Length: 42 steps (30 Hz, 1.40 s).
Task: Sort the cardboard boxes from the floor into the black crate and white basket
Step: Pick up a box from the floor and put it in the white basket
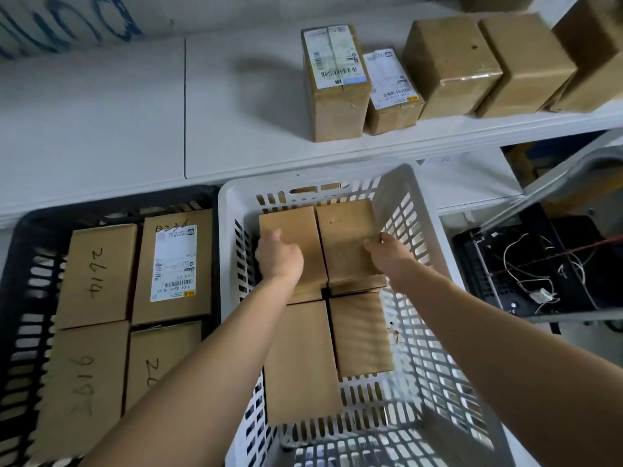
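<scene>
Crate (20, 298) left of basket (418, 264); boxes (300, 358) in both; shelf (236, 136) behind.

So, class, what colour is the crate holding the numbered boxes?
Black; the crate shows best in head view.

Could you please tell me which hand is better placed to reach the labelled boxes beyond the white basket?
Probably the right hand: it grips the white basket's far-right box, nearer the labelled boxes; the left hand grips the far-left box.
</scene>
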Tool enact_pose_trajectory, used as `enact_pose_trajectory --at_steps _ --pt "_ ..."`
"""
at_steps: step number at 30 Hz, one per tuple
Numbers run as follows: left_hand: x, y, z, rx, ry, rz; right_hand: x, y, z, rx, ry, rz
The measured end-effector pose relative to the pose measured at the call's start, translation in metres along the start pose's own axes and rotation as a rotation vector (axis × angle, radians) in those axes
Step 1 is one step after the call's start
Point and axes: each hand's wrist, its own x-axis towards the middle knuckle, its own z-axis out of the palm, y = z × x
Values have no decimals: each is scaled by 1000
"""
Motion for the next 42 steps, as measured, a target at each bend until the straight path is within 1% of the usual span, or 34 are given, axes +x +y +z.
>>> enact_pose_trajectory --at_steps 2,5,7,9,12,16,19,23,26,29,33,37,42 --pt "2 -3 -6 29 -16 -38 -3 -3 0 -14 -3 -5" --pt "1 -8 -15 -14 -92 -88 -7 -6 0 -8 -24 -6" --pt "-1 -6 -21 -26 -106 -85 -13 -8 -3 3 -22 -18" --pt "-7 -3 -26 -48 -99 -73 -20 -9 -7 47 19 -51" --pt "-23 7 -31 -124 -80 -46 -36 -14 -15 166 75 -152" --pt "-55 26 -38 -219 -35 73 -67 -25 -34 279 120 -304" --pt "-84 42 -45 -305 -27 170 -96 -32 -54 440 144 -346" --pt "-128 58 -50 -396 -12 278 -138 -27 -77 635 99 -439" --pt "-159 73 -42 -445 -42 367 -165 -17 -97 732 76 -445" --pt "-192 98 -26 -481 -148 467 -190 -5 -124 787 100 -474" --pt "-243 128 3 -482 -354 596 -223 18 -165 857 242 -491" --pt "-293 139 22 -450 -632 691 -261 49 -189 985 400 -488" --pt "-349 125 25 -321 -982 779 -316 90 -186 1102 653 -443"
